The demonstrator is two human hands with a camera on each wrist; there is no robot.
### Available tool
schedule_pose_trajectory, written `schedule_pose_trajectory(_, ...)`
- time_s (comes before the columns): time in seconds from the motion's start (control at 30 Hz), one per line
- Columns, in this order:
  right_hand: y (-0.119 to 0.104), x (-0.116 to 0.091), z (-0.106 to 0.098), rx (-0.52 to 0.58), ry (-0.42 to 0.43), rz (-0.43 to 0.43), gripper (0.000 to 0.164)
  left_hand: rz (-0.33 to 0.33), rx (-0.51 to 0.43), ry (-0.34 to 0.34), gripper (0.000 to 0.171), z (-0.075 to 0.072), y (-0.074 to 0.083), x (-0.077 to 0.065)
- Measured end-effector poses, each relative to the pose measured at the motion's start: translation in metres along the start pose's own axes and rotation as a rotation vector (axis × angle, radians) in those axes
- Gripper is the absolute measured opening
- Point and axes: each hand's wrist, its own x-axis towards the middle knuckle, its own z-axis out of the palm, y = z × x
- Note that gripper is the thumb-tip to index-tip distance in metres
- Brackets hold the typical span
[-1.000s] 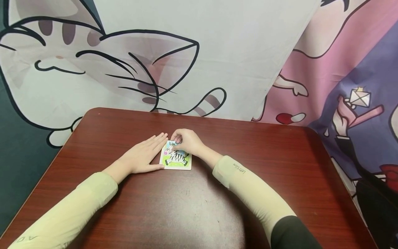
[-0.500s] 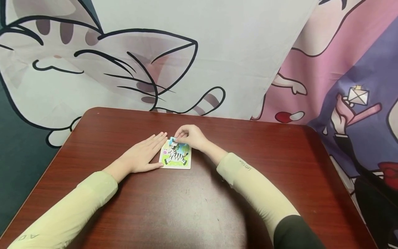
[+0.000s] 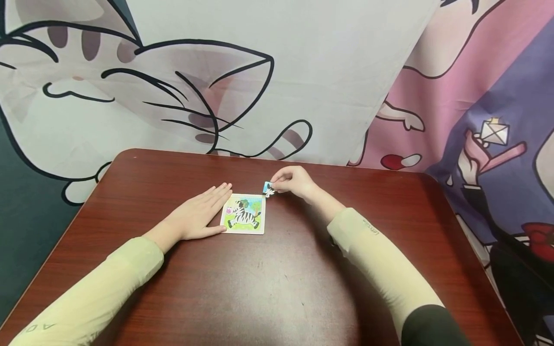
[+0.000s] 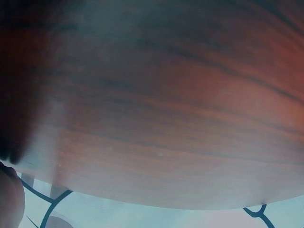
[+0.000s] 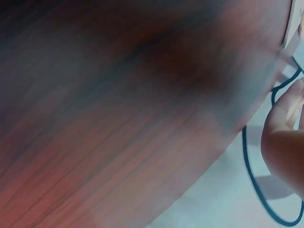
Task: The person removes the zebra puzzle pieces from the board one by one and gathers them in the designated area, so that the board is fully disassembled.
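A small square zebra jigsaw puzzle (image 3: 243, 221) with a pale border lies on the brown table. Fingers straight, my left hand (image 3: 196, 213) rests flat along its left edge, thumb at the lower left corner. Just past the puzzle's upper right corner, my right hand (image 3: 295, 182) pinches a puzzle piece (image 3: 268, 189) between thumb and fingers; blue and the zebra's striped head show on it. In the puzzle's upper part, a tree and blue sky show where the piece was. The right wrist view catches only part of the right hand (image 5: 285, 137) at its edge.
The dark red-brown wooden table (image 3: 259, 288) has rounded far corners. Behind it hangs a white cloth (image 3: 337, 72) with a cartoon cat, and a pink and purple cloth (image 3: 459, 110) at the right. A dark object (image 3: 515, 283) stands beyond the table's right edge.
My right hand has drawn the puzzle piece up out of the puzzle and carried it right, past the upper right corner. My left hand has stayed in place.
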Motion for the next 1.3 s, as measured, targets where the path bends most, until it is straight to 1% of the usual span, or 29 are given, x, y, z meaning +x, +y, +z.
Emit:
schedule_pose_trajectory(0.23, 0.009, -0.009, -0.019, -0.073, 0.011, 0.039, 0.012, -0.001, 0.000, -0.013, 0.091, -0.001, 0.000, 0.000)
schedule_pose_trajectory(0.47, 0.018, -0.016, -0.027, -0.119, 0.001, 0.051, 0.011, 0.006, 0.012, -0.004, 0.091, 0.000, -0.001, -0.001)
schedule_pose_trajectory(0.6, 0.023, -0.018, -0.031, -0.175, -0.003, 0.033, 0.009, 0.009, 0.009, 0.003, 0.091, 0.000, -0.001, 0.000)
schedule_pose_trajectory(0.83, 0.028, -0.022, -0.035, -0.414, 0.028, -0.048, 0.006, 0.009, 0.013, 0.004, 0.091, 0.000, -0.001, -0.001)
schedule_pose_trajectory(0.93, 0.029, -0.024, -0.035, -0.473, 0.039, -0.071, 0.005, 0.006, 0.007, 0.002, 0.091, -0.001, 0.000, -0.001)
schedule_pose_trajectory(1.1, 0.032, -0.025, -0.034, -0.514, 0.055, -0.095, 0.004, 0.002, -0.001, -0.012, 0.091, -0.003, 0.000, 0.000)
schedule_pose_trajectory(1.3, 0.032, -0.026, -0.035, -0.522, 0.062, -0.103, 0.005, -0.004, 0.003, -0.012, 0.091, -0.003, 0.000, 0.001)
